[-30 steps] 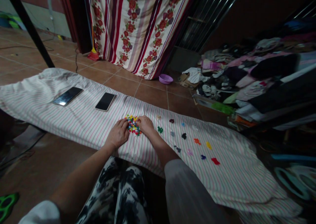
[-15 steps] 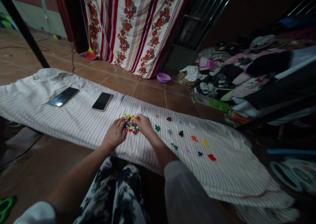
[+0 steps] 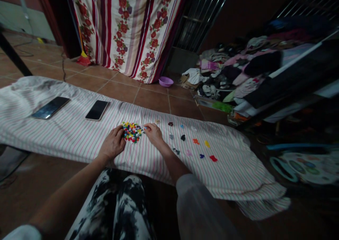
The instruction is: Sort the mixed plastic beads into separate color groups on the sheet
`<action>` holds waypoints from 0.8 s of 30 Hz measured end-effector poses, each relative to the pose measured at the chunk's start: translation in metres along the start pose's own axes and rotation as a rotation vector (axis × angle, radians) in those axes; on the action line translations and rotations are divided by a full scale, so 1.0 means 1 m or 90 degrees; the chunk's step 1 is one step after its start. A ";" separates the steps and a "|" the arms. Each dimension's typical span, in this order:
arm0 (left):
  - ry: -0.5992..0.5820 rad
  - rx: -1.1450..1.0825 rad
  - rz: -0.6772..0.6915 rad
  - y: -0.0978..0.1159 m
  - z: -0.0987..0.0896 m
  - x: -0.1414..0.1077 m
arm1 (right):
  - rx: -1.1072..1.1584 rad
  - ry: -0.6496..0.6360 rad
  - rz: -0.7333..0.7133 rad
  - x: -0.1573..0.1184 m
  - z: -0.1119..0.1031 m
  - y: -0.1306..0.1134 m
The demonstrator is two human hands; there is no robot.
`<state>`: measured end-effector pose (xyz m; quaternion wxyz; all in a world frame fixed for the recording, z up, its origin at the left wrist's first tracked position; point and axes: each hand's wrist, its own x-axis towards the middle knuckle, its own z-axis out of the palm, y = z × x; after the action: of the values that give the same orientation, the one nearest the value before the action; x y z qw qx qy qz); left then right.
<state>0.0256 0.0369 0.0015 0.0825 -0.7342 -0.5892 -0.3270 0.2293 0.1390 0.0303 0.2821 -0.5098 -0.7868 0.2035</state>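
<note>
A mixed heap of tiny coloured pieces (image 3: 132, 133), too small to name, lies on a striped cloth (image 3: 148, 159). My left hand (image 3: 113, 143) rests against the heap's left edge, fingers extended and slightly bent. Just right of the heap, my right hand (image 3: 155, 135) pinches a small light-blue piece (image 3: 145, 127) between thumb and fingertips. Beyond it sit small single-colour clusters, among them brown pieces (image 3: 171, 124), black pieces (image 3: 183, 137), orange pieces (image 3: 195, 141), yellow pieces (image 3: 207, 144), pink pieces (image 3: 189, 153) and red pieces (image 3: 213, 158). My right hand and forearm hide the green cluster.
Two phones, a larger one (image 3: 51, 107) and a smaller one (image 3: 97, 110), lie on the cloth at left. On the tiled floor behind are a purple basin (image 3: 166, 81) and a red broom (image 3: 84, 59). A clothes heap (image 3: 238, 70) fills the back right.
My right hand has drawn back from the heap to its right side, and a light-blue piece now shows in its fingertips. My left hand stays by the heap. The view has turned slightly right.
</note>
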 end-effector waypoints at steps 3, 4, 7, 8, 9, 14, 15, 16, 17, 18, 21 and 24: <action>0.005 0.000 -0.006 0.000 0.000 0.000 | 0.018 0.028 0.015 -0.003 -0.012 0.014; 0.005 0.004 -0.009 0.000 0.000 0.000 | 0.020 0.038 0.026 -0.004 -0.016 0.018; -0.007 0.018 -0.012 -0.001 0.000 0.000 | 0.013 0.054 0.073 -0.007 -0.030 0.031; -0.011 0.023 -0.011 -0.001 0.000 0.000 | 0.011 0.056 0.087 -0.008 -0.034 0.035; -0.014 0.027 -0.007 -0.001 0.000 0.001 | 0.010 0.059 0.098 -0.009 -0.038 0.039; -0.002 0.059 0.061 -0.003 0.000 0.002 | -0.001 0.100 0.123 -0.012 -0.053 0.058; -0.002 0.068 0.078 -0.003 0.000 0.002 | -0.004 0.106 0.123 -0.013 -0.055 0.062; -0.004 0.077 0.090 -0.003 0.000 0.002 | -0.008 0.114 0.124 -0.013 -0.058 0.065; -0.009 0.082 0.100 -0.003 0.000 0.002 | -0.014 0.124 0.123 -0.012 -0.061 0.069; -0.014 0.085 0.105 -0.003 0.000 0.002 | -0.022 0.137 0.124 -0.012 -0.064 0.072; -0.027 0.083 0.100 -0.003 0.000 0.001 | -0.043 0.166 0.134 -0.008 -0.075 0.083; -0.027 0.077 0.080 -0.002 0.001 0.000 | -0.067 0.188 0.162 -0.005 -0.087 0.097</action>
<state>0.0238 0.0381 0.0003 0.1342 -0.7703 -0.5622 -0.2694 0.3541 0.1762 0.0362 0.3393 -0.6436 -0.6755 0.1193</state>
